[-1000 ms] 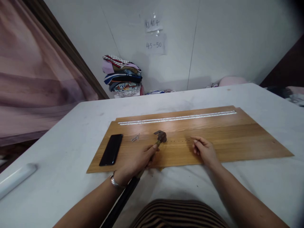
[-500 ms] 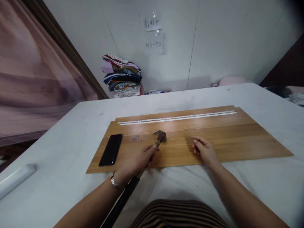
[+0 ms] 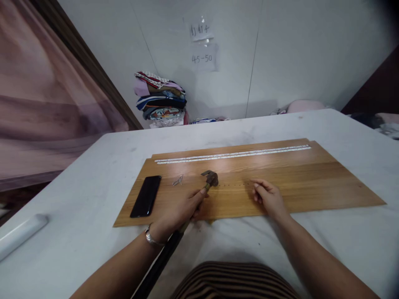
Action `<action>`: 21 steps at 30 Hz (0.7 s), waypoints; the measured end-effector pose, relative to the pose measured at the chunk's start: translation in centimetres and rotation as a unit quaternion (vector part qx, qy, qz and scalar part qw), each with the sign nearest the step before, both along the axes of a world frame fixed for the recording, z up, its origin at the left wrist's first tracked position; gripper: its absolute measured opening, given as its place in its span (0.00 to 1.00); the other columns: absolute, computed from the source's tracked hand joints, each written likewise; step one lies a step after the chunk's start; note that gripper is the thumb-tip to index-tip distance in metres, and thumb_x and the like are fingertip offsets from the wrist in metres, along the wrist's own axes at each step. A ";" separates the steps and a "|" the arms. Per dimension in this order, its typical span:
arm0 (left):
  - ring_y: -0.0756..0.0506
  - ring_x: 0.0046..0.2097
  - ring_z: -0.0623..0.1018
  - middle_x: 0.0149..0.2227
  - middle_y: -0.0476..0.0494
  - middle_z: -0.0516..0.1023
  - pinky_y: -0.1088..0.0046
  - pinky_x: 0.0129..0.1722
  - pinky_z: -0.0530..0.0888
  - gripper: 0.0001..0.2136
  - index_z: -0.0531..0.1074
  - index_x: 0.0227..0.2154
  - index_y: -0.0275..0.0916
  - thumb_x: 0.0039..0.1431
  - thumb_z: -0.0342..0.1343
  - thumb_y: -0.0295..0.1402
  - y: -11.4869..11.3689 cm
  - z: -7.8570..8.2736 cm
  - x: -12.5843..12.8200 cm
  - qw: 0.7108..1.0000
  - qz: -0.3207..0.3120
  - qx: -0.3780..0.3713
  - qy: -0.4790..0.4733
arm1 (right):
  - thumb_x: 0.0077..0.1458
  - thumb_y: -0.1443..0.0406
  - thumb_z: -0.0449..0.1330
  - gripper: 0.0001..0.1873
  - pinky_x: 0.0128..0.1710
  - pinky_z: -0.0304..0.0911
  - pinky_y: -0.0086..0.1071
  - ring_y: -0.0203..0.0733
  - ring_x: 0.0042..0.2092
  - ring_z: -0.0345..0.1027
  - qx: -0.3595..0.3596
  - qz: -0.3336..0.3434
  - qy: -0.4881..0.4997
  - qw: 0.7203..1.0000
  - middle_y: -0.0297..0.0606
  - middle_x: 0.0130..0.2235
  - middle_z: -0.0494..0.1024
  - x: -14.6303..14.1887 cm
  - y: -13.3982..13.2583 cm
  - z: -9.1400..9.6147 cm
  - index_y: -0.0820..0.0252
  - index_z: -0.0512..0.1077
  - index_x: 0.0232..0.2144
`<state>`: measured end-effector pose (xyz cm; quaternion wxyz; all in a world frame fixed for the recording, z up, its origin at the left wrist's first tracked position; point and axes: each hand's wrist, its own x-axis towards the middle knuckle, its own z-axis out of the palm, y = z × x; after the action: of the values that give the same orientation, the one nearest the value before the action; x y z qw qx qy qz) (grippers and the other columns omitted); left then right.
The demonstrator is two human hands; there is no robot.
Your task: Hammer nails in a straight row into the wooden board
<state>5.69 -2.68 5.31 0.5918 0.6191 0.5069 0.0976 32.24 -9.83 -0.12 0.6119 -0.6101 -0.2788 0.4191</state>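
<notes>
My left hand (image 3: 190,206) is wrapped round the handle of a claw hammer (image 3: 213,178). The hammer's head rests at or just over a wooden board (image 3: 311,178), by the left end of a row of small dark dots (image 3: 229,185). I cannot tell if the dots are nail heads or holes. At the row's right end is my right hand (image 3: 269,197), its index finger reaching forward near the thumb and the other fingers curled. Whatever it pinches, if anything, is too small to see. Several loose nails (image 3: 178,180) lie in a little pile left of the hammer.
A black phone (image 3: 145,196) lies on the board's left part. Two white marked strips (image 3: 232,155) run along its far side. The board rests on a white table (image 3: 77,187), with a white roll (image 3: 23,234) at the left. Folded clothes (image 3: 160,99) are stacked behind.
Almost nothing differs. Both hands and the hammer keep their places; the view has shifted very slightly.
</notes>
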 end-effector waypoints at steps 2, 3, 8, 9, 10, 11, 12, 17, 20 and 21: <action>0.53 0.20 0.61 0.20 0.54 0.61 0.76 0.18 0.57 0.31 0.69 0.41 0.33 0.57 0.43 0.60 0.0 -0.2 -0.1 1.000 0.000 0.005 0.005 | 0.40 0.52 0.65 0.20 0.16 0.50 0.25 0.31 0.17 0.59 -0.002 0.000 -0.004 1.000 0.29 0.19 0.70 0.0 0.0 0.1 0.60 0.75 0.33; 0.53 0.20 0.61 0.20 0.54 0.61 0.76 0.18 0.57 0.31 0.69 0.41 0.33 0.57 0.43 0.60 0.0 -0.2 -0.1 1.000 0.000 0.005 0.004 | 0.40 0.52 0.65 0.20 0.16 0.50 0.25 0.31 0.17 0.59 -0.001 0.000 -0.009 1.000 0.29 0.19 0.70 0.0 0.0 0.1 0.60 0.75 0.33; 0.53 0.20 0.59 0.20 0.55 0.61 0.76 0.19 0.58 0.31 0.69 0.41 0.33 0.57 0.43 0.60 -0.1 0.2 0.1 1.000 0.008 -0.005 -0.015 | 0.41 0.51 0.65 0.21 0.16 0.51 0.26 0.31 0.17 0.59 0.005 0.003 -0.018 1.000 0.29 0.18 0.70 0.0 0.0 0.0 0.60 0.76 0.33; 0.53 0.20 0.59 0.20 0.55 0.60 0.76 0.19 0.58 0.31 0.69 0.41 0.33 0.57 0.43 0.60 -0.1 0.3 0.1 1.000 0.008 -0.003 -0.016 | 0.41 0.51 0.65 0.21 0.16 0.51 0.25 0.31 0.17 0.59 0.006 0.002 -0.016 1.000 0.29 0.18 0.70 0.0 0.0 0.0 0.60 0.76 0.33; 0.53 0.21 0.60 0.21 0.55 0.61 0.76 0.20 0.58 0.31 0.69 0.40 0.33 0.57 0.43 0.60 -0.1 0.3 0.1 1.000 0.008 -0.001 -0.016 | 0.41 0.51 0.65 0.21 0.16 0.51 0.25 0.31 0.17 0.59 0.007 0.002 -0.015 1.000 0.29 0.18 0.70 0.0 -0.1 -0.1 0.60 0.76 0.33; 0.53 0.21 0.60 0.21 0.54 0.61 0.76 0.20 0.58 0.31 0.69 0.40 0.33 0.56 0.43 0.60 0.0 0.3 0.1 1.000 0.005 -0.001 -0.015 | 0.41 0.51 0.65 0.21 0.16 0.51 0.25 0.31 0.17 0.59 0.007 0.001 -0.016 1.000 0.29 0.18 0.70 0.0 -0.1 -0.1 0.60 0.76 0.33; 0.53 0.21 0.60 0.21 0.54 0.61 0.75 0.20 0.58 0.31 0.69 0.41 0.33 0.56 0.43 0.60 0.0 0.2 0.0 1.000 0.003 -0.003 -0.014 | 0.41 0.51 0.65 0.21 0.16 0.51 0.25 0.31 0.17 0.59 0.008 0.002 -0.019 1.000 0.30 0.19 0.70 0.0 -0.1 -0.2 0.59 0.76 0.33; 0.53 0.21 0.60 0.21 0.54 0.62 0.75 0.20 0.58 0.31 0.69 0.42 0.34 0.57 0.43 0.61 0.1 -0.5 -0.3 1.000 -0.002 -0.002 -0.005 | 0.43 0.51 0.64 0.21 0.16 0.51 0.25 0.32 0.17 0.59 0.007 0.002 -0.028 1.000 0.30 0.19 0.70 0.1 0.0 -0.4 0.60 0.76 0.34; 0.53 0.21 0.60 0.21 0.54 0.61 0.76 0.20 0.58 0.32 0.69 0.42 0.33 0.57 0.43 0.61 0.1 -0.4 -0.2 1.000 -0.002 -0.004 0.001 | 0.43 0.51 0.64 0.20 0.16 0.51 0.26 0.31 0.18 0.59 0.011 0.004 -0.026 1.000 0.30 0.19 0.70 0.1 0.0 -0.4 0.60 0.76 0.34; 0.53 0.21 0.60 0.21 0.54 0.61 0.76 0.20 0.58 0.32 0.69 0.42 0.33 0.56 0.43 0.61 0.0 -0.3 -0.2 1.000 -0.002 -0.006 0.000 | 0.43 0.52 0.64 0.20 0.16 0.51 0.26 0.31 0.18 0.59 0.010 0.004 -0.024 1.000 0.29 0.19 0.70 0.1 0.0 -0.4 0.60 0.76 0.34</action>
<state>5.53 -2.64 5.04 0.5956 0.6164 0.5065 0.0937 32.33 -9.84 -0.52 0.6094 -0.6129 -0.2997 0.4039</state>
